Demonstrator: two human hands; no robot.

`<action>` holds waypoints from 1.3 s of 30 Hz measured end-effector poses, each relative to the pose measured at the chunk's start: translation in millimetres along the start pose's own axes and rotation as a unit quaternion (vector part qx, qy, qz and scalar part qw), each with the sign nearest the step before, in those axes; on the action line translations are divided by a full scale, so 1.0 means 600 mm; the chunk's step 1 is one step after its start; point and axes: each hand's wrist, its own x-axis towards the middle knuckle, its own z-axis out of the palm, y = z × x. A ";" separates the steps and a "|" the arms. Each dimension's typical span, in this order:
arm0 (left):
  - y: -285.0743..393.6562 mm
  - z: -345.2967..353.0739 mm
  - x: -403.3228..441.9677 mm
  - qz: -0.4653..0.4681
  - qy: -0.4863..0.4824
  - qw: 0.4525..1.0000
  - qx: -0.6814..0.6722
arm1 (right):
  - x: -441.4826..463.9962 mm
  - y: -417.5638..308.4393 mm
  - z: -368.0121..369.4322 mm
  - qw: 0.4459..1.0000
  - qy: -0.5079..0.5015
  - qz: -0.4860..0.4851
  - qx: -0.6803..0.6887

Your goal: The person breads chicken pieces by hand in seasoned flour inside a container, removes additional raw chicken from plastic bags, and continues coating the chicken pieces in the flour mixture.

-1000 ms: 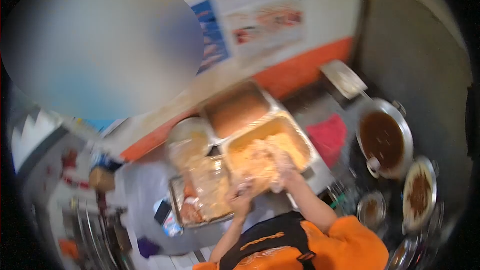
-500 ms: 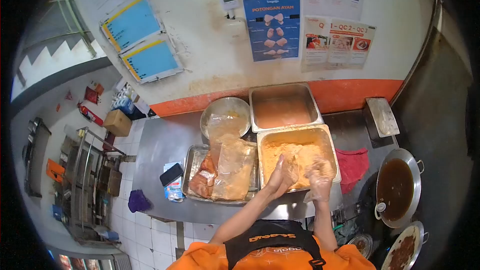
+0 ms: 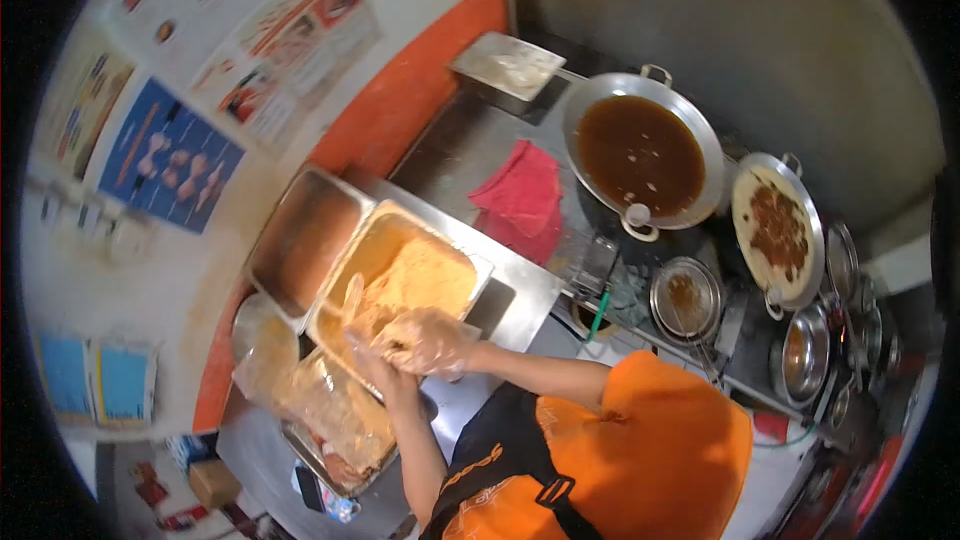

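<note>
Both hands are close together over the near edge of a steel tub (image 3: 478, 280) of orange-yellow flour (image 3: 420, 275). My right hand (image 3: 432, 340), in a clear plastic glove dusted with flour, is curled closed; what lies inside its fingers is not clear. My left hand (image 3: 385, 365) is right beside it, partly covered by it, with pale fingers apparently stretched toward the flour. A tub of reddish-brown liquid (image 3: 300, 250) adjoins the flour tub. Beside them, a metal tray (image 3: 345, 485) carries raw-looking meat and a clear plastic bag (image 3: 340, 400) with floury contents.
A wide wok of brown oil (image 3: 640, 155) stands to the right, beside a second wok (image 3: 775, 230) with brown crumbs. A red cloth (image 3: 520, 200), a round strainer (image 3: 686, 300) and a lidded steel container (image 3: 510, 65) are nearby. A phone (image 3: 308, 488) lies by the tray.
The view has swung right, bringing the woks and strainer fully into sight. My hands, apart over the flour before, are now together near the tub's edge.
</note>
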 end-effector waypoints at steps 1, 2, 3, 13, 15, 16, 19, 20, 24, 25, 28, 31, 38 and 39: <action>0.012 0.036 -0.008 0.030 0.012 0.999 0.019 | -0.005 0.019 0.019 1.000 0.018 -0.022 0.001; 0.010 0.049 -0.009 0.029 0.028 0.999 0.006 | -0.009 0.040 0.041 0.998 0.033 -0.049 0.003; 0.009 0.061 -0.010 0.029 0.045 0.999 -0.008 | -0.012 0.055 0.049 0.996 0.043 -0.077 0.006; -0.080 -0.080 0.061 -0.139 0.111 0.984 -0.033 | 0.013 0.029 -0.044 0.988 -0.049 0.079 0.122; -0.094 -0.097 0.065 -0.138 0.124 0.983 -0.020 | 0.008 0.054 -0.016 0.987 -0.034 0.057 0.149; -0.094 -0.092 0.063 -0.136 0.124 0.983 -0.018 | 0.005 0.071 0.001 0.986 -0.026 0.045 0.161; -0.081 -0.060 0.059 -0.110 0.112 0.987 -0.016 | -0.010 0.074 0.018 0.989 -0.005 0.060 0.134; -0.073 -0.042 0.062 -0.095 0.103 0.990 -0.016 | -0.014 0.071 0.017 0.990 -0.005 0.063 0.126; -0.033 0.027 0.078 -0.031 0.086 0.995 -0.035 | -0.009 0.054 -0.094 0.972 0.012 -0.025 0.233; -0.026 0.037 0.085 -0.012 0.080 0.996 -0.039 | -0.025 0.076 -0.108 0.959 0.064 -0.009 0.276; -0.028 0.002 0.099 0.041 0.038 0.997 -0.049 | -0.120 0.152 -0.168 0.897 0.180 0.119 0.385; -0.006 -0.017 0.078 0.072 0.019 0.995 -0.069 | -0.252 0.224 -0.205 0.852 0.317 0.263 0.323; -0.009 -0.072 0.003 0.163 -0.086 0.981 -0.056 | -0.416 0.519 -0.061 0.568 0.366 0.623 0.394; 0.004 -0.063 -0.016 0.156 -0.070 0.984 -0.043 | -0.402 0.536 -0.066 0.548 0.352 0.631 0.421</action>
